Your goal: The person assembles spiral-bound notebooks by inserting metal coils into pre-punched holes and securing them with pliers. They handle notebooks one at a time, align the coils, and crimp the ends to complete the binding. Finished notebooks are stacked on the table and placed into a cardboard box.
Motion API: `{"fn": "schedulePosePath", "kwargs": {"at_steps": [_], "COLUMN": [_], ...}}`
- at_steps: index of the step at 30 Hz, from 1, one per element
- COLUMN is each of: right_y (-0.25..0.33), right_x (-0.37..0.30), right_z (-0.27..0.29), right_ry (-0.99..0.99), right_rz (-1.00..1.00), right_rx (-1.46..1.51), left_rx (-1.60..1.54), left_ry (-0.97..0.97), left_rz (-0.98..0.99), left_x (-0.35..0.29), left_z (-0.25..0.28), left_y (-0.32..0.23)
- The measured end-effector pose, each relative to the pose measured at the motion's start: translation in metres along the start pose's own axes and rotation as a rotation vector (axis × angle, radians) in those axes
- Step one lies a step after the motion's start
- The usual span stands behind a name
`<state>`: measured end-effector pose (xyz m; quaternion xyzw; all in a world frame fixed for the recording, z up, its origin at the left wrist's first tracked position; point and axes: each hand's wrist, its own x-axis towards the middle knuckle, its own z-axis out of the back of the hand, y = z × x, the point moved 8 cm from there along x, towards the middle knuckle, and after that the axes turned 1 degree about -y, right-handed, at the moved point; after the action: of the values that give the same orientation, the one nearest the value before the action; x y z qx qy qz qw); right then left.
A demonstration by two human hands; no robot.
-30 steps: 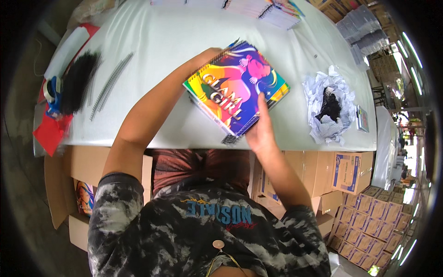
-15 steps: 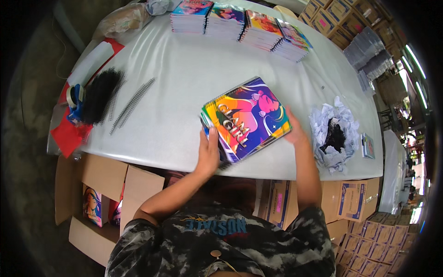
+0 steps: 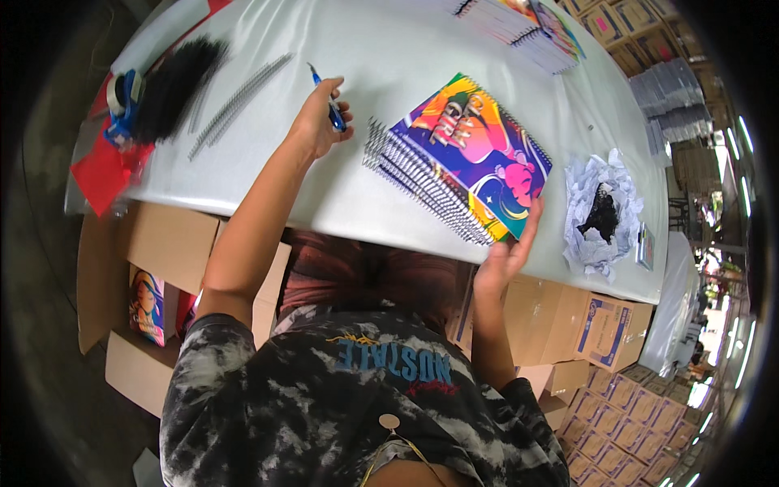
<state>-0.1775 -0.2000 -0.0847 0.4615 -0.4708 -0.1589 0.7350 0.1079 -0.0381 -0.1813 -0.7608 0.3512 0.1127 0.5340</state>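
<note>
A fanned stack of spiral notebooks [image 3: 487, 154] lies on the table, its wire bindings stepped along the near left side. The top cover is purple, orange and pink. My right hand [image 3: 505, 264] grips the stack's near right corner, fingers along its edge. Left of the stack and apart from it, my left hand [image 3: 316, 122] is raised over the table, closed around a slim blue-handled tool [image 3: 336, 118] with a dark pointed tip. The tool's exact kind is unclear. Loose black binding coils [image 3: 239, 105] lie beyond that hand, to the left.
A blue tape dispenser [image 3: 122, 105] and a dark heap of coils [image 3: 178, 89] sit at the left. Crumpled paper [image 3: 580, 235] surrounds black pieces at the right. More notebook stacks [image 3: 535, 36] stand far back. An open carton [image 3: 162, 235] is below the table's left edge.
The notebook stack has been turned so its bindings show on the near left side. My left hand has left it and moved left, now holding the blue-handled tool. The view has shifted.
</note>
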Motion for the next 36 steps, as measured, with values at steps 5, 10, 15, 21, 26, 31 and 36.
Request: {"fn": "schedulePosePath", "kwargs": {"at_steps": [5, 10, 15, 21, 26, 31, 36], "right_y": [-0.01, 0.06, 0.104, -0.036, -0.035, -0.03, -0.034], "right_x": [-0.011, 0.023, 0.068, 0.011, 0.011, 0.01, 0.003], "right_z": [0.0, -0.02, -0.181, -0.287, -0.28, -0.281, -0.286], "right_ry": [0.09, 0.19, 0.872, 1.797, 1.796, 1.763, 1.803], "right_rz": [0.14, 0.353, 0.563, 0.328, 0.322, 0.279, 0.37], "right_rx": [-0.387, -0.458, -0.678, -1.518, -1.418, -1.366, -1.351], "left_rx": [-0.146, -0.198, -0.432, -0.596, -0.465, -0.449, -0.442], "left_ry": [0.091, 0.037, 0.409, 0.465, 0.421, 0.375, 0.478], "left_rz": [-0.022, -0.015, 0.31, 0.446, 0.423, 0.438, 0.411], "left_x": [-0.069, -0.103, -0.136, -0.134, -0.131, -0.125, -0.117], "left_z": [0.019, 0.03, -0.014, -0.038, -0.036, -0.037, -0.033], "left_y": [0.038, 0.067, 0.116, 0.145, 0.142, 0.137, 0.134]}}
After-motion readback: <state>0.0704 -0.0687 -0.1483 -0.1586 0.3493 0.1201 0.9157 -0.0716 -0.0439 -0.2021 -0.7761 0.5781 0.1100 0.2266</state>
